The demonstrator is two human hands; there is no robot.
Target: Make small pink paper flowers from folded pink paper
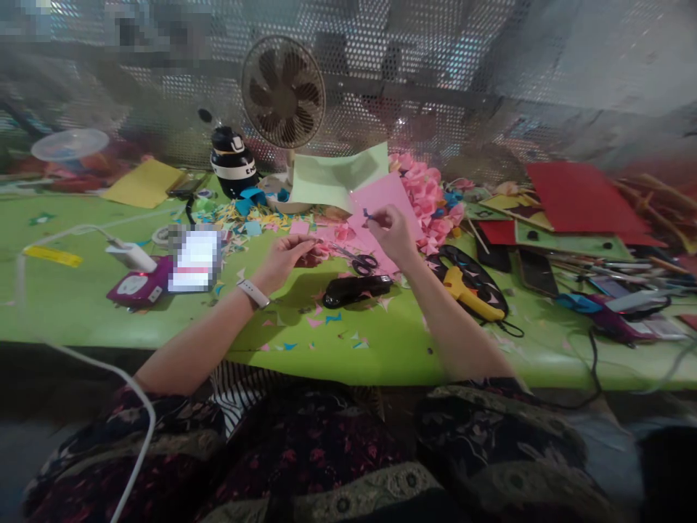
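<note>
My left hand (287, 259) hovers over the green table (81, 312), fingers curled and pinched on a small pink paper piece (320, 252). My right hand (390, 231) is raised a little farther back, fingers pinched on a tiny blue item (368, 214) in front of a pink paper sheet (381, 200). Scissors (358, 261) lie on the table between the two hands. A black stapler-like tool (355, 289) rests just in front of them.
A small fan (283, 92) and a pale green sheet (337, 178) stand behind. Pink paper flowers (433, 200) pile at right, beside a yellow glue gun (471, 294), phones (536, 271) and red paper (582, 196). Left: charger (131, 256), yellow paper (144, 183). Paper scraps litter the tabletop.
</note>
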